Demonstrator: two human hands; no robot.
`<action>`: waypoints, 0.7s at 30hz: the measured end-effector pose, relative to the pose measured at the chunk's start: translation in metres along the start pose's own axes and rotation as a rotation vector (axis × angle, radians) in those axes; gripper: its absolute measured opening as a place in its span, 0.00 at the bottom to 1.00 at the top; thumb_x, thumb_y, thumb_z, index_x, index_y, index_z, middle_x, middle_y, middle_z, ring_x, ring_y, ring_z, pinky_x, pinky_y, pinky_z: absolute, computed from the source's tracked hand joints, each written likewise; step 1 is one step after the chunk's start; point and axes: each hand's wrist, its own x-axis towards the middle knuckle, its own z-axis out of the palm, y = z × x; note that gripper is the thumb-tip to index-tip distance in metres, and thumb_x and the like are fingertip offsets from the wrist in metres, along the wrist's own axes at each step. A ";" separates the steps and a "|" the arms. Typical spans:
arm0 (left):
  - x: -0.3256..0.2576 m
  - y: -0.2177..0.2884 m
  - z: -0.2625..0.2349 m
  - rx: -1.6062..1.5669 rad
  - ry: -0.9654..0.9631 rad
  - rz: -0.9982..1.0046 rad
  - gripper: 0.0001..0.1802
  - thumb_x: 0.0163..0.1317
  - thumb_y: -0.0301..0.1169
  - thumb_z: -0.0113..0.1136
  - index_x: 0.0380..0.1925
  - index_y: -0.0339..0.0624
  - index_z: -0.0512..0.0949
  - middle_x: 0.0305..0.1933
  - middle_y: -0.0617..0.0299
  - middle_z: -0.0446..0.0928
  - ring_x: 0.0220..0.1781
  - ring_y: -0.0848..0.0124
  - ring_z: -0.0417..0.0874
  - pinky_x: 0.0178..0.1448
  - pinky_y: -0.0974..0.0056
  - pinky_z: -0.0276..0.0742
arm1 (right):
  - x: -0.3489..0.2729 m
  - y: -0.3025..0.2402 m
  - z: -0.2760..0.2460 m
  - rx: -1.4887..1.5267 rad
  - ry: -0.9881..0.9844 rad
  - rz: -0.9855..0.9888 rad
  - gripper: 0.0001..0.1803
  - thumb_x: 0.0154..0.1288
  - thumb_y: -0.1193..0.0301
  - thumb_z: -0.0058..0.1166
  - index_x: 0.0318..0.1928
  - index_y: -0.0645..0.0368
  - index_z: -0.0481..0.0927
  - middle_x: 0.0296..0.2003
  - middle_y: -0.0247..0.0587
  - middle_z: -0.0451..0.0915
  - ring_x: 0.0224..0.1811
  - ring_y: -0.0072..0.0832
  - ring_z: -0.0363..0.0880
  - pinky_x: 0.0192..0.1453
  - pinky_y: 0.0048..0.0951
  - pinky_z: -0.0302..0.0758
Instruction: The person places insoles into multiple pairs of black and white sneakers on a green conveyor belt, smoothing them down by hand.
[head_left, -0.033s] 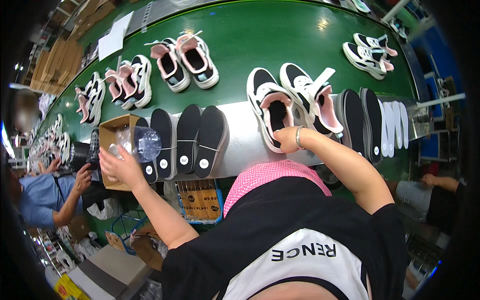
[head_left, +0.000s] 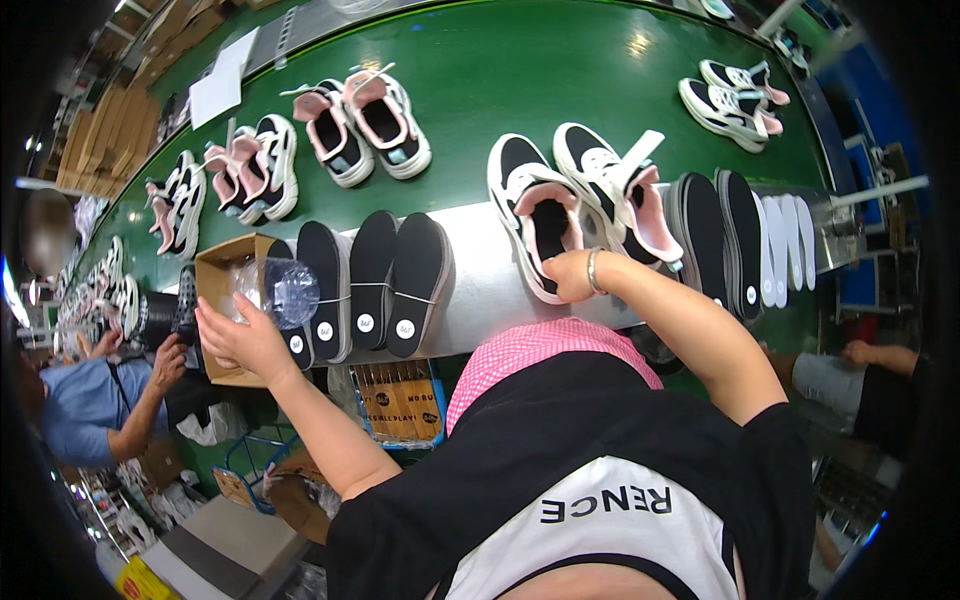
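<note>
My right hand (head_left: pixel 573 276) is closed on the heel of a black and white sneaker (head_left: pixel 514 192) with a pink lining. Its partner (head_left: pixel 603 180) stands just to the right, tongue pulled up. At the left, my left hand (head_left: pixel 240 338) reaches over the near side of a small cardboard box (head_left: pixel 222 254), its thumb apart from the fingers; nothing shows in its grasp. Clear plastic pieces (head_left: pixel 290 292) fill the box and stick out at its right side.
Dark insoles or soles with round white labels (head_left: pixel 421 270) lie between box and sneakers; more dark soles (head_left: pixel 738 240) and thin white strips (head_left: pixel 788 250) lie at the right. Several sneaker pairs (head_left: pixel 387 120) stand on the green belt (head_left: pixel 520 70). A co-worker (head_left: pixel 100 395) is at the left.
My left thumb stands a little higher and farther from the fingers. The whole view has shifted slightly; my right hand stays at the sneaker's heel.
</note>
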 end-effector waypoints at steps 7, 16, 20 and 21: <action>-0.091 0.171 -0.046 -1.271 -0.805 0.351 0.05 0.56 0.26 0.52 0.31 0.38 0.76 0.30 0.59 0.76 0.34 0.69 0.76 0.39 0.67 0.70 | -0.017 0.000 0.029 0.135 0.364 0.065 0.13 0.48 0.66 0.48 0.32 0.62 0.74 0.30 0.51 0.78 0.36 0.41 0.77 0.43 0.39 0.69; -0.146 0.212 -0.064 -0.794 -0.959 1.123 0.27 0.48 0.45 0.58 0.46 0.42 0.68 0.33 0.61 0.74 0.40 0.67 0.73 0.57 0.48 0.52 | -0.082 0.083 0.077 -0.204 1.326 0.385 0.09 0.48 0.67 0.52 0.30 0.56 0.76 0.39 0.42 0.71 0.39 0.37 0.71 0.42 0.37 0.66; -0.128 0.203 -0.056 -0.927 -0.914 1.094 0.25 0.48 0.45 0.58 0.41 0.40 0.71 0.33 0.57 0.73 0.40 0.62 0.73 0.53 0.51 0.57 | -0.082 0.085 0.093 0.012 1.033 0.454 0.09 0.50 0.67 0.50 0.32 0.57 0.77 0.38 0.47 0.70 0.40 0.41 0.72 0.42 0.38 0.70; -0.118 0.207 -0.061 -0.901 -0.997 1.043 0.23 0.48 0.44 0.59 0.39 0.38 0.72 0.34 0.55 0.73 0.39 0.60 0.73 0.47 0.56 0.64 | -0.086 0.084 0.097 0.037 1.011 0.377 0.10 0.50 0.66 0.50 0.32 0.57 0.76 0.38 0.47 0.71 0.39 0.41 0.73 0.42 0.39 0.70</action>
